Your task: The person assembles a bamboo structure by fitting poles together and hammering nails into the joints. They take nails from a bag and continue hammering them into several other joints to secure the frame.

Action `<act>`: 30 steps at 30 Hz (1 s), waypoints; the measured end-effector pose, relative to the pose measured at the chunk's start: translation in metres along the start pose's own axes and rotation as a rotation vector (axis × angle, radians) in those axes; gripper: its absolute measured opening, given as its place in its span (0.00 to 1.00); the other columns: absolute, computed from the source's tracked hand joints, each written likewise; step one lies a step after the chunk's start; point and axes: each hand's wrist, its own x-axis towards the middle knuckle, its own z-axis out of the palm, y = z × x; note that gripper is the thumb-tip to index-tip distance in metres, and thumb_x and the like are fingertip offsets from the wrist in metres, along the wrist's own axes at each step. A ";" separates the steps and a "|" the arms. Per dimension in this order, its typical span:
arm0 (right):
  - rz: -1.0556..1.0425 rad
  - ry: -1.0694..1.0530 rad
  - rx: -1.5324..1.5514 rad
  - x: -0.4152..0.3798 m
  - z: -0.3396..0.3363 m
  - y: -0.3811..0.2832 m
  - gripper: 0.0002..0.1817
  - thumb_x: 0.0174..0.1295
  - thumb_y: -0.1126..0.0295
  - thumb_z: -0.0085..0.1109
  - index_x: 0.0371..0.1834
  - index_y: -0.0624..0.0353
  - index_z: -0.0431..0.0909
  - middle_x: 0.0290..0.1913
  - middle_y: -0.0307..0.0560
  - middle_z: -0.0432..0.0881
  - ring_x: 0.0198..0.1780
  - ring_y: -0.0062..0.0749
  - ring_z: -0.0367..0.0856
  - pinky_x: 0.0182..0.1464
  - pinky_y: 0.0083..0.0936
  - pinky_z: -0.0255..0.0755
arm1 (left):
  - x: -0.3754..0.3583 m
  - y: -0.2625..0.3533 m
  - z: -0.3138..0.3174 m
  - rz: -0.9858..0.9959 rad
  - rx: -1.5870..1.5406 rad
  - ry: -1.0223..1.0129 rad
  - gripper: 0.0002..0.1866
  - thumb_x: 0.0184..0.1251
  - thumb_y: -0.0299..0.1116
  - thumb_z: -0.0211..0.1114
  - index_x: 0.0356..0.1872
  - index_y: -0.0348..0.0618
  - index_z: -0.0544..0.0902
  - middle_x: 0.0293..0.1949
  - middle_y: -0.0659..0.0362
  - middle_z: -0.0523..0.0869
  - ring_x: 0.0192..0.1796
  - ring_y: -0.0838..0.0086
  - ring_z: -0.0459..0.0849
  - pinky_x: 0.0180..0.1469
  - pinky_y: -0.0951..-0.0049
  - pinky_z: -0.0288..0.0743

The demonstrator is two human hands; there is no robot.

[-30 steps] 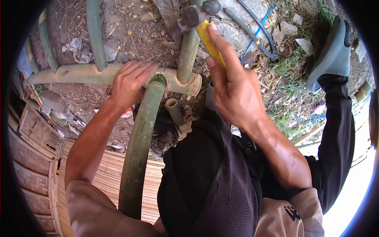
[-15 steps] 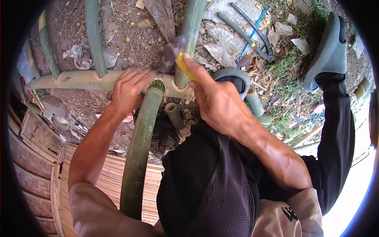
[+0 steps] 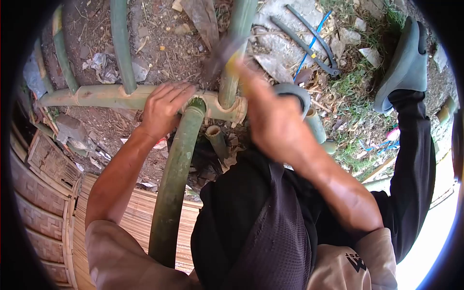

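Observation:
A light green bamboo pole (image 3: 108, 98) lies crosswise, with upright bamboo pieces set into holes along it. My left hand (image 3: 164, 108) rests on this pole, fingers together over its top, beside a thick green bamboo pole (image 3: 176, 169) whose tip meets a hole in it. In my right hand (image 3: 275, 121) is a yellow-handled hammer, blurred by motion; its dark head (image 3: 223, 55) is above the crosswise pole, near another upright bamboo (image 3: 237, 43).
Long-handled pincers (image 3: 309, 46) and a blue strap (image 3: 314, 41) lie on the ground at the upper right. Short bamboo pieces (image 3: 217, 140) stand near my knee. A sandalled foot (image 3: 403, 67) is at the right. A woven bamboo panel (image 3: 43, 208) is at the lower left.
The hammer and my right hand have moved slightly to the right and are more blurred. My left hand stays on the crosswise pole. The whole view has shifted a little.

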 end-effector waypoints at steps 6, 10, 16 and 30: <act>0.059 0.109 0.094 0.005 -0.010 -0.011 0.30 0.74 0.75 0.51 0.79 0.53 0.58 0.19 0.62 0.79 0.20 0.47 0.82 0.25 0.39 0.73 | -0.001 0.006 0.001 -0.010 -0.018 0.022 0.30 0.40 0.20 0.74 0.53 0.39 0.85 0.53 0.50 0.88 0.58 0.57 0.86 0.61 0.58 0.77; -0.041 -0.106 -0.032 -0.001 0.014 0.002 0.32 0.73 0.77 0.51 0.80 0.54 0.57 0.21 0.58 0.81 0.21 0.45 0.83 0.27 0.38 0.76 | -0.001 0.001 0.001 0.008 -0.002 0.030 0.29 0.41 0.21 0.74 0.53 0.39 0.85 0.53 0.50 0.89 0.57 0.57 0.86 0.61 0.59 0.78; 0.196 0.077 0.068 0.010 -0.023 -0.022 0.33 0.71 0.79 0.51 0.79 0.55 0.58 0.27 0.59 0.86 0.24 0.47 0.86 0.31 0.38 0.80 | 0.003 0.006 -0.003 -0.012 -0.014 0.024 0.29 0.42 0.22 0.74 0.54 0.39 0.85 0.54 0.51 0.88 0.59 0.57 0.85 0.61 0.59 0.77; -0.022 -0.110 -0.009 -0.002 0.018 0.008 0.32 0.73 0.75 0.50 0.80 0.54 0.56 0.19 0.64 0.78 0.22 0.55 0.83 0.26 0.44 0.73 | -0.001 0.002 0.002 -0.013 0.027 0.019 0.29 0.42 0.23 0.74 0.54 0.39 0.85 0.55 0.50 0.88 0.58 0.58 0.85 0.63 0.59 0.77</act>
